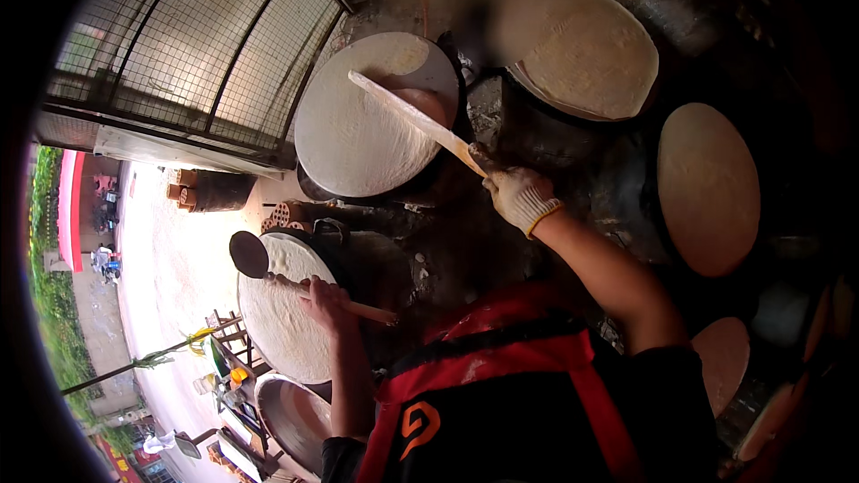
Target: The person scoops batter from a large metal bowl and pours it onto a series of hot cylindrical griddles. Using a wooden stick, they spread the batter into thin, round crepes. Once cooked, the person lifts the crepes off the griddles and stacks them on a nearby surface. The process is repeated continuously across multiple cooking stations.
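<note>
My right hand, in a white knit work glove, grips the handle of a long flat wooden spatula. Its blade reaches across a round griddle covered for the most part by a thin pale sheet of batter. Whether the blade touches the batter cannot be told. Bare, my left hand is closed around the wooden handle of a ladle with a round dark head. That head is over the far left rim of a second round, pale flatbread, lying below my left hand.
Flatbreads lie on other round griddles at the back right and right. A large basin stands at lower left. Perforated coal briquettes sit between the two left griddles. A wire mesh panel stands at upper left.
</note>
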`<state>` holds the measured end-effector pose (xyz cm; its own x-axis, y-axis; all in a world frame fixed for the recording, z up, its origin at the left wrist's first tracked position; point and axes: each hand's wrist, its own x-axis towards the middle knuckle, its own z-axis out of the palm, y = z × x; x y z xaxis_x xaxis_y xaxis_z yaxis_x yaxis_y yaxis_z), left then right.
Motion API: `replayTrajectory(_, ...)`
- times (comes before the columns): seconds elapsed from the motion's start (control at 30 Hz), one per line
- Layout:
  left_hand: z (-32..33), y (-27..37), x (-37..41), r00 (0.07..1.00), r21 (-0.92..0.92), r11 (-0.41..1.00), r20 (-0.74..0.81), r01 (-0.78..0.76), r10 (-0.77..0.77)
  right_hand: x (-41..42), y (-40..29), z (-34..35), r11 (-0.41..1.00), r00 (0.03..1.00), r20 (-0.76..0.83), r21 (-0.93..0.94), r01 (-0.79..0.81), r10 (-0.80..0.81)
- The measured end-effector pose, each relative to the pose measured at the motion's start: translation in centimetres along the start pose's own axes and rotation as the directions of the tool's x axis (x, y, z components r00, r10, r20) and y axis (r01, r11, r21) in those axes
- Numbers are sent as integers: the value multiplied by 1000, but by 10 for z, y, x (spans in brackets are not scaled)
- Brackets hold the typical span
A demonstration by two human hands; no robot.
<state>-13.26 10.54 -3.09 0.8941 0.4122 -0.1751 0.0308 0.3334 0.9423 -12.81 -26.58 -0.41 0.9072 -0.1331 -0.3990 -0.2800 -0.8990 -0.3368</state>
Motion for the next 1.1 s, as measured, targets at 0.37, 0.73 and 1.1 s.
replayTrajectory(0.37, 27, -21, -18, 994, -10, 995, -46, 95, -95, 33, 66, -46, 1000, 1000, 9, -25, -8, 8)
replayTrajectory(0.73, 38, -33, -33, 990, -19, 990, 24, 142, -141, 64, 109, -21, 977, 986, 22, -130, 167, -166)
replayTrajectory(1.1, 88, -20, -46, 964, 171, 958, 98, 229, -248, 134, 19, -7, 715, 954, -199, 632, 299, -224)
